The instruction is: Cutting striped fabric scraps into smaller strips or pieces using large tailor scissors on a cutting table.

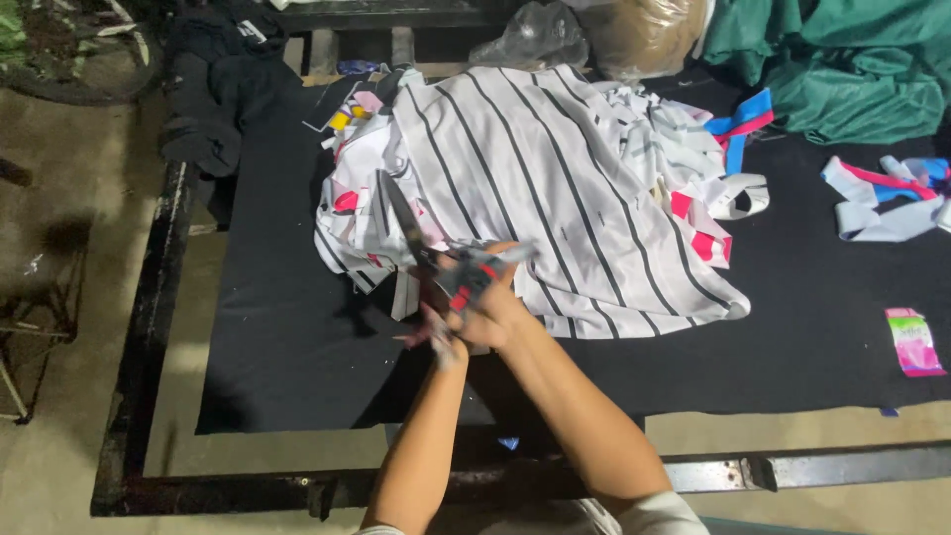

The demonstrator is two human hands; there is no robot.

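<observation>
Dark cloth covers a table (pixel 297 367) where scissors (pixel 436 260) are gripped in the right hand (pixel 485 297), a pink-white scrap (pixel 428 332) is pinched in the left hand (pixel 448 342), a striped pile (pixel 555 188) beyond the fingers lies apparently uncut, and trimmed strips (pixel 882 198) are scattered far right.

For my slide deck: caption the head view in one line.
Both hands, right hand and left hand, grip dark-bladed scissors beside a white black-striped fabric pile on a black cloth-covered table.

Hands (pixel 474 302) and scissors (pixel 436 260) blurred.
</observation>
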